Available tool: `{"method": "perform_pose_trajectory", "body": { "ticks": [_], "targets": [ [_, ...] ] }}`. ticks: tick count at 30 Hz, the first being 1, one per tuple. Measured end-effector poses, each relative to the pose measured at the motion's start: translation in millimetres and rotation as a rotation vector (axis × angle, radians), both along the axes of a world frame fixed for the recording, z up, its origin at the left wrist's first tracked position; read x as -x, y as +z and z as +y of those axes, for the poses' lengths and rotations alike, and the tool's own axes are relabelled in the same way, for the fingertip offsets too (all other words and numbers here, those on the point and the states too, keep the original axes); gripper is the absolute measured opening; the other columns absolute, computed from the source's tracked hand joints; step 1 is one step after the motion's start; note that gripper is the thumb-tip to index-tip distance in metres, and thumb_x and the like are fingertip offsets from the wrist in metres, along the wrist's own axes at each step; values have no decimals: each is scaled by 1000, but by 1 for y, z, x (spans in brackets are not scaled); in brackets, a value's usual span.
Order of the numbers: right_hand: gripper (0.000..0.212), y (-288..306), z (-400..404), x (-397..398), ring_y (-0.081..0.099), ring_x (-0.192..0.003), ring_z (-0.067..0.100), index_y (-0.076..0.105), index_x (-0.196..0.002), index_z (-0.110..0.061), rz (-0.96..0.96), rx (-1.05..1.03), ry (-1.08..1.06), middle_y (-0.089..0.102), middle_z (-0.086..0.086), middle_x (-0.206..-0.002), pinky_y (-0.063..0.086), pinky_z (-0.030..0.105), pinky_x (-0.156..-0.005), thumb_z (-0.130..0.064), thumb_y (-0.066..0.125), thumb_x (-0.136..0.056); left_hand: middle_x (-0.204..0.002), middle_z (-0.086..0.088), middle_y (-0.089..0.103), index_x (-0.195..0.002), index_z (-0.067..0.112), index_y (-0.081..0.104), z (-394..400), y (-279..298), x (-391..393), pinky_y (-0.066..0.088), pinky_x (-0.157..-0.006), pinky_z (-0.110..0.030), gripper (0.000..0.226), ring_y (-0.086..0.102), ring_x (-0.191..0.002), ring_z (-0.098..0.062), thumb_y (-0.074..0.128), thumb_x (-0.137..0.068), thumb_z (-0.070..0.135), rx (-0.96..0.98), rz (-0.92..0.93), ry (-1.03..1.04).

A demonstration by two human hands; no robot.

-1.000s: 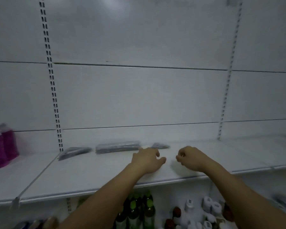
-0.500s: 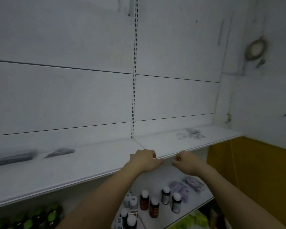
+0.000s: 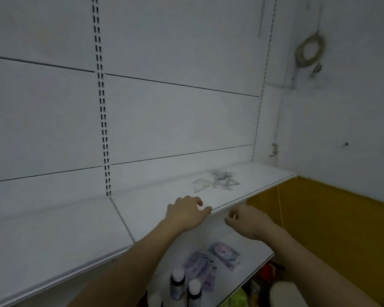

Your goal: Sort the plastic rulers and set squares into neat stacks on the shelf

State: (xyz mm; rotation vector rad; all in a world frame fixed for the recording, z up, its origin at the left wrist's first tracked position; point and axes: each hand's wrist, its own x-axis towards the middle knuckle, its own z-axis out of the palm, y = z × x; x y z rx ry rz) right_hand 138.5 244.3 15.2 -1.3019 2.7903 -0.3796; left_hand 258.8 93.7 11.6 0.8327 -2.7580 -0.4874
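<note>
My left hand (image 3: 186, 214) rests on the front edge of the white shelf (image 3: 53, 240), its fingers (image 3: 198, 201) loosely curled on the board and holding nothing. My right hand (image 3: 248, 220) hangs just below that edge, fingers curled in, thumb and forefinger tips close together; I cannot tell whether they pinch anything. The clear set squares (image 3: 215, 183) lie scattered on the shelf beyond my fingers, apart from both hands. Below my fingers stand dark bottles (image 3: 177, 284).
</note>
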Motion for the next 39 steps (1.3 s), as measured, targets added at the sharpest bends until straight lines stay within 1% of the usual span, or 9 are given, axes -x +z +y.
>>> {"method": "perform_pose_trajectory", "body": {
  "ticks": [4,9,16,22,26,28,30,33,39],
  "targets": [
    [43,4,-12,69,56,-104,19,58,-119,-27,8,13,-2,58,-1,-119,49,38,-87,-55,42,-90,-141,1,49,-133,32,51,-25,-11,66,34,-102,-42,54,44,-128,-23,41,-90,63,-46,68,23],
    [60,-5,-41,152,38,-132,25,39,-142,-32,-13,70,31,39,0,-147,37,44,-105,-64,37,-91,-154,2,32,-147,34,33,-56,-17,132,26,-111,-46,65,31,-139,-25,36,-91,67,-3,21,85],
    [83,-29,-112,262,14,-146,23,17,-149,-39,-34,37,151,12,-8,-161,21,57,-113,-82,29,-80,-163,4,-5,-152,43,1,-95,-34,214,2,-115,-63,85,-6,-150,-28,20,-81,85,-59,-90,279],
    [94,-44,-162,334,-8,-149,21,0,-151,-43,-52,-1,317,-10,-10,-162,2,60,-115,-88,28,-74,-163,3,2,-153,42,1,-113,-38,265,-1,-111,-67,93,0,-150,-27,17,-74,90,-72,-145,465],
    [101,-45,-197,355,-3,-149,21,5,-151,-42,-98,77,403,-3,-8,-162,3,60,-116,-93,19,-65,-149,4,44,-143,33,42,-134,-42,264,22,-114,-48,77,38,-137,-20,23,-84,78,-69,69,507],
    [101,-48,-207,357,4,-149,20,12,-151,-38,-115,100,433,6,-7,-162,5,59,-116,-92,19,-67,-139,5,54,-133,28,55,-139,-41,252,34,-106,-35,58,50,-125,-16,34,-93,65,-151,180,491],
    [95,-52,-213,362,17,-146,20,24,-148,-31,-112,118,448,21,-5,-158,9,56,-116,-88,30,-73,-136,8,54,-131,26,57,-141,-39,246,36,-101,-27,46,51,-120,-11,44,-96,54,-188,183,469],
    [86,-59,-216,368,29,-139,19,38,-141,-27,-87,152,461,35,-7,-149,15,52,-116,-82,46,-74,-134,15,48,-135,28,52,-141,-35,239,31,-102,-22,52,45,-123,-4,56,-90,54,-203,89,432],
    [50,-64,-222,381,52,-116,14,61,-113,-32,-308,366,569,56,-13,-123,37,45,-105,-59,71,-72,-137,18,45,-134,30,51,-146,-32,234,26,-109,-19,55,40,-126,0,67,-85,47,-194,30,407]
  ]
}}
